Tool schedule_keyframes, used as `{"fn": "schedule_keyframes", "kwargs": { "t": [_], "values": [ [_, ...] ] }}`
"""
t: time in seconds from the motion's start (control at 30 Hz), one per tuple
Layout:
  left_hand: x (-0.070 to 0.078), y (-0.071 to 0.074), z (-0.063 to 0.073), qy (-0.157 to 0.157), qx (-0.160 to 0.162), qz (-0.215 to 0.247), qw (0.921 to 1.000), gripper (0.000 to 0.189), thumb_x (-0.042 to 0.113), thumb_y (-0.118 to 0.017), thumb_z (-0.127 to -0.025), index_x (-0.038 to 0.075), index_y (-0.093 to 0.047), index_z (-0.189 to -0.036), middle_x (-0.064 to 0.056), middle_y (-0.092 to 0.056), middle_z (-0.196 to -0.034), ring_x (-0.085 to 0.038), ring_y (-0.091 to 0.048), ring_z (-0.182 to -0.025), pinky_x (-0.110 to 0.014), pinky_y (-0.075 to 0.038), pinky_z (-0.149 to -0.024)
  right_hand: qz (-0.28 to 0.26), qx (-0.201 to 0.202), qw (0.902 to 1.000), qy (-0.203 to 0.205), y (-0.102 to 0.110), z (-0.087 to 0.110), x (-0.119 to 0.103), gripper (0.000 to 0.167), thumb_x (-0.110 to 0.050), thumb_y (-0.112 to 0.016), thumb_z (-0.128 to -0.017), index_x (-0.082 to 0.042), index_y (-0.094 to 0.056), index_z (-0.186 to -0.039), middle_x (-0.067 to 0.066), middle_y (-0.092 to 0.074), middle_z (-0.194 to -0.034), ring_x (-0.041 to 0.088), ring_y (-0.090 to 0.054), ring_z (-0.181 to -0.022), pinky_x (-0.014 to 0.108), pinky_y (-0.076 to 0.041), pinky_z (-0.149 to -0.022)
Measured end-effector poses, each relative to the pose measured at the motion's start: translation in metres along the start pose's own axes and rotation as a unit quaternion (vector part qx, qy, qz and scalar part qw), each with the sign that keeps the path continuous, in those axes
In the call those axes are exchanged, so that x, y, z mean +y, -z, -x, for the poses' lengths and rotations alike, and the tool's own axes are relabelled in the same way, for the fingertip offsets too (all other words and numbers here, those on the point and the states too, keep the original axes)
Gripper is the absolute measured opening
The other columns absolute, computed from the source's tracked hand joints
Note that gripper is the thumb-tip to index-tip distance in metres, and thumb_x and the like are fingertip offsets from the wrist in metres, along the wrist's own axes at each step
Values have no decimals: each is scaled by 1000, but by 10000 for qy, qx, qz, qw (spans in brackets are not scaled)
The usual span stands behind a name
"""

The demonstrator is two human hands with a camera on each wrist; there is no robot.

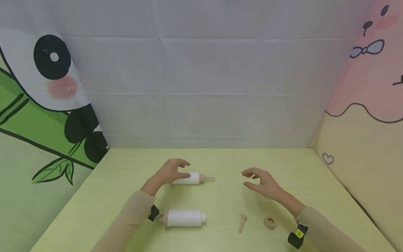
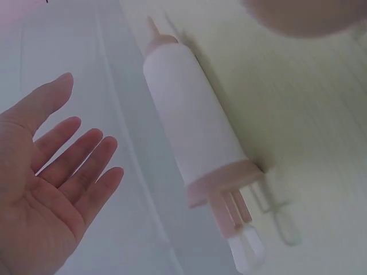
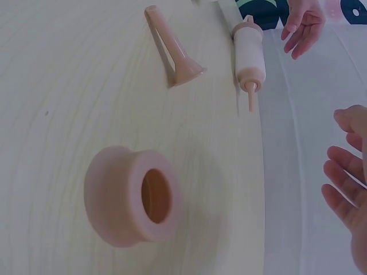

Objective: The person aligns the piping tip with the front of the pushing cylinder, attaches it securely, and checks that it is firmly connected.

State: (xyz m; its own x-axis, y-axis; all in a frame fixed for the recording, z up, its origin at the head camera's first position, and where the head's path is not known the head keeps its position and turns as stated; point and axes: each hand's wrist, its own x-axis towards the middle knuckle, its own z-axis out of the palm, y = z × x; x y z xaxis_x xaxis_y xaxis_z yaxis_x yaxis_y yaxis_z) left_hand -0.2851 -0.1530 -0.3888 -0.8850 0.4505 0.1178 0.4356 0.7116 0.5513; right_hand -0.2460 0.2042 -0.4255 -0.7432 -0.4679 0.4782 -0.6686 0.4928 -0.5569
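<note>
So, left hand [image 1: 167, 173] and right hand [image 1: 265, 183] empty, fingers loosely spread; best grip the tube [image 1: 193, 178] nearer the table's [image 1: 226, 159] far edge mid-body (slim nozzle [image 1: 209, 177] looks bendable).

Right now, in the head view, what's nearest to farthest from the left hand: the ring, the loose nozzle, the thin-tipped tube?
1. Thin-tipped tube: by the left hand.
2. Loose nozzle: right, nearer the camera.
3. Ring: farther right, past the nozzle.
</note>
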Motion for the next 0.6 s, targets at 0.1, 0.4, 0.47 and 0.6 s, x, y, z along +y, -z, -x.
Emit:
{"fn": "schedule_keyframes", "kwargs": {
  "t": [0.1,0.4,0.47,0.6],
  "values": [
    [12,-6,-1,-256,-69,70,9996,41,22,-70,-79,3,-61,-114,-11,-61,-114,-28,-57,-103,-43,-46,-87,-9,6,10000,-71,3,4,1,30,-13,-68,-81,-10,-60,-110,2,-63,-103,22,-59,-91,38,-51,-75],
    [42,-19,-5,-778,-265,39,9966,37,21,-69,-80,4,-62,-112,-11,-63,-111,-25,-59,-99,-39,-47,-85,190,96,9994,-278,10,12,-2,31,-7,-68,-80,-6,-60,-110,6,-64,-102,23,-59,-89,33,-51,-74],
    [49,-21,-5,-740,-278,85,9968,36,21,-69,-80,5,-62,-112,-9,-63,-111,-24,-60,-99,-39,-47,-85,200,113,9993,-292,13,12,-10,31,-3,-68,-79,-3,-60,-109,9,-64,-101,21,-59,-87,33,-51,-72],
    [62,-29,-5,-608,-382,413,9966,35,22,-70,-80,7,-63,-111,-8,-62,-111,-23,-59,-99,-38,-47,-84,177,56,9990,-415,20,14,-30,30,0,-67,-79,0,-60,-107,10,-64,-98,17,-58,-86,32,-50,-71]
  ]
}}
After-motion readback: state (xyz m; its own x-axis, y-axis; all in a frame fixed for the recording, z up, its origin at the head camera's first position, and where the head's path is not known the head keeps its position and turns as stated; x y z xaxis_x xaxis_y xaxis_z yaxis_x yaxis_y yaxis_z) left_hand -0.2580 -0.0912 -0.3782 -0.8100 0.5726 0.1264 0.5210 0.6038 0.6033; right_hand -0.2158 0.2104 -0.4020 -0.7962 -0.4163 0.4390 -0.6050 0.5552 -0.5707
